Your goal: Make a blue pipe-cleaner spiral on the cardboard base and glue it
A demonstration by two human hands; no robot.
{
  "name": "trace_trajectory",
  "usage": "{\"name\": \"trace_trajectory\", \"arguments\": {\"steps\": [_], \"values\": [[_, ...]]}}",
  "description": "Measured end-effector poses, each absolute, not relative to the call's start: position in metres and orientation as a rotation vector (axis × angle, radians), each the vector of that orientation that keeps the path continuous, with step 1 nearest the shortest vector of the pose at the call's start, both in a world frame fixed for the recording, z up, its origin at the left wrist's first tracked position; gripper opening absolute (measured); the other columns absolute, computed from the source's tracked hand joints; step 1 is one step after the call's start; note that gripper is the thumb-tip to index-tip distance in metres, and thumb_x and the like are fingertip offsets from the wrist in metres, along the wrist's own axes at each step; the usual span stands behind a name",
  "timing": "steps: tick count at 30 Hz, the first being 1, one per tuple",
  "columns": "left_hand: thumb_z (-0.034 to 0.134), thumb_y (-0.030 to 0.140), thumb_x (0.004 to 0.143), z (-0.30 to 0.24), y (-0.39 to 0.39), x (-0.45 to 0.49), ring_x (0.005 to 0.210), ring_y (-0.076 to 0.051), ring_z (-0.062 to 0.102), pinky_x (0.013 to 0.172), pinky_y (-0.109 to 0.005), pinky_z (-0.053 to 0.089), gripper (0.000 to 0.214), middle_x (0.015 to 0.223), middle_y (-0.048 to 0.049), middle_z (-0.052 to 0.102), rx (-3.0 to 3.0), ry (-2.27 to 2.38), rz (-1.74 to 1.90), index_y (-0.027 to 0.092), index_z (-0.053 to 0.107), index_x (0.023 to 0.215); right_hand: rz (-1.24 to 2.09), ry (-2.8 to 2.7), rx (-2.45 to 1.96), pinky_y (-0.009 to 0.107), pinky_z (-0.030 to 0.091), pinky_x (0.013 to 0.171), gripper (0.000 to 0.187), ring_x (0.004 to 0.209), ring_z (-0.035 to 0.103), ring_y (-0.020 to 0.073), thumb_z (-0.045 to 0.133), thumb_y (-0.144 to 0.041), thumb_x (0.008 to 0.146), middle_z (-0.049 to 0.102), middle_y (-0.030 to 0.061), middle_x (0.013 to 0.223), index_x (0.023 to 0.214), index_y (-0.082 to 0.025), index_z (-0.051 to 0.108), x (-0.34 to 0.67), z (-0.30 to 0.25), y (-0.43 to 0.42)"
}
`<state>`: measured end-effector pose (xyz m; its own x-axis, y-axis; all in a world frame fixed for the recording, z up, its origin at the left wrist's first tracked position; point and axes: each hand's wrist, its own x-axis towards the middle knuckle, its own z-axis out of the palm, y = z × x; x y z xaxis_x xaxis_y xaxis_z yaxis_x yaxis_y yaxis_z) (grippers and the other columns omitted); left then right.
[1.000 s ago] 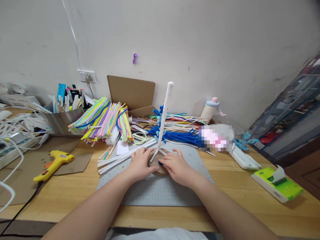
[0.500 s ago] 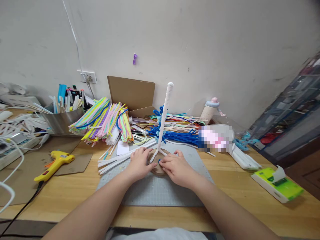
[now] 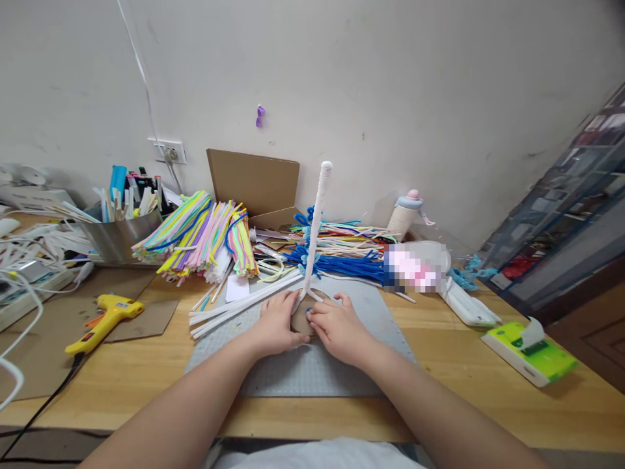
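A round brown cardboard disc point(image 3: 301, 317) sits over the grey cutting mat in front of me. From it rises a white wrapped stem point(image 3: 315, 228), leaning slightly right, with split white legs at its foot. My left hand point(image 3: 279, 324) grips the disc's left edge, thumb at the near rim and fingers along the far side. My right hand point(image 3: 344, 329) is closed at the right side, its fingertips pinching or pressing a small blue piece point(image 3: 308, 311) against the disc. The right fingers hide part of the disc and one leg.
White strips point(image 3: 219, 312) lie left of the disc. Bundled coloured pipe cleaners point(image 3: 195, 238) and blue ones point(image 3: 349, 266) are behind. A yellow glue gun point(image 3: 105, 319) rests on cardboard at left, its cord trailing forward. At right are a tissue pack point(image 3: 530, 352) and a bottle point(image 3: 406, 212).
My left thumb has moved from the disc's top to its near rim. The right hand keeps its fingertips at the blue piece. The whole view has shifted slightly.
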<state>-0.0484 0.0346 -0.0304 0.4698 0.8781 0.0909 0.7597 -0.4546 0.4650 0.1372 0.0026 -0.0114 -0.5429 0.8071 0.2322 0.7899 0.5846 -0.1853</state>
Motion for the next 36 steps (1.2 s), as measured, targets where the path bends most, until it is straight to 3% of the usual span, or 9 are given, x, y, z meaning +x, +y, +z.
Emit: {"name": "trace_trajectory", "arguments": {"steps": [4,23,30,36], "values": [[0.071,0.050,0.060,-0.032,0.034,-0.046,0.128,-0.033,0.034,0.104,-0.047,0.026,0.092,0.140,-0.0137,0.039,2.371,1.411,0.507,0.019,0.032,0.137,0.119,-2.412,-1.343,0.040,0.019,0.089,0.021,0.096,0.053,0.0181,0.043,-0.018,0.091,0.065,0.0029,0.093,0.097,-0.023,0.063,0.135,-0.017,-0.003],[0.072,0.047,0.061,-0.036,0.035,-0.046,0.126,-0.032,0.036,0.103,-0.045,0.028,0.086,0.137,-0.0123,0.042,2.399,1.409,0.550,0.021,0.037,0.135,0.073,-2.189,-1.549,0.036,0.022,0.075,0.023,0.090,0.052,0.0175,0.042,-0.015,0.090,0.063,0.0021,0.089,0.082,-0.021,0.062,0.112,-0.032,-0.009],[0.070,0.054,0.067,-0.021,0.027,-0.049,0.132,-0.031,0.027,0.107,-0.053,0.014,0.066,0.141,-0.0067,0.038,2.614,1.268,0.491,0.035,0.049,0.126,0.092,-2.221,-1.533,0.036,0.022,0.078,0.020,0.095,0.051,0.0181,0.043,-0.011,0.086,0.063,0.0038,0.100,0.089,-0.020,0.060,0.113,-0.028,-0.013],[0.069,0.059,0.066,-0.017,0.026,-0.047,0.132,-0.033,0.025,0.108,-0.055,0.008,0.061,0.142,-0.0040,0.038,2.639,1.227,0.479,0.037,0.054,0.121,0.211,-2.133,-1.512,0.038,0.022,0.084,0.037,0.101,0.051,0.0202,0.039,-0.004,0.075,0.063,0.0052,0.108,0.103,-0.022,0.056,0.116,-0.033,-0.017]]}}
